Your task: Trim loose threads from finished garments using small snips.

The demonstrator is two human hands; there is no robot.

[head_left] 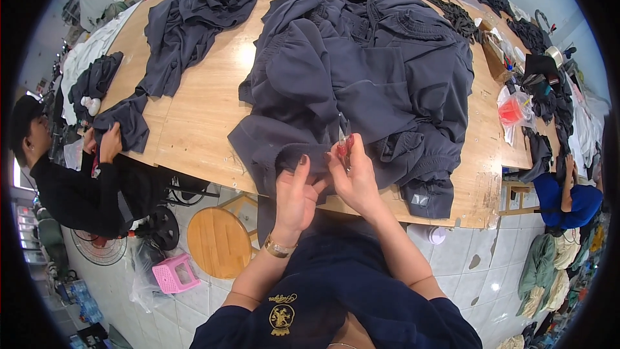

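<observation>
A large pile of dark grey garments [361, 71] lies on the wooden table [200, 116]. My left hand [296, 195] pinches the near edge of a grey garment at the table's front edge. My right hand [354, 178] holds small red-handled thread snips [344, 145], their blades pointing up at the cloth beside my left fingers. Both hands are close together, touching the same piece of fabric.
A second heap of grey garments [194, 19] lies at the far left. A person in black [77, 187] at the left handles a grey piece. A round wooden stool [219, 240] and a pink plastic stool [174, 274] stand below. A red bag [513, 111] lies at the right.
</observation>
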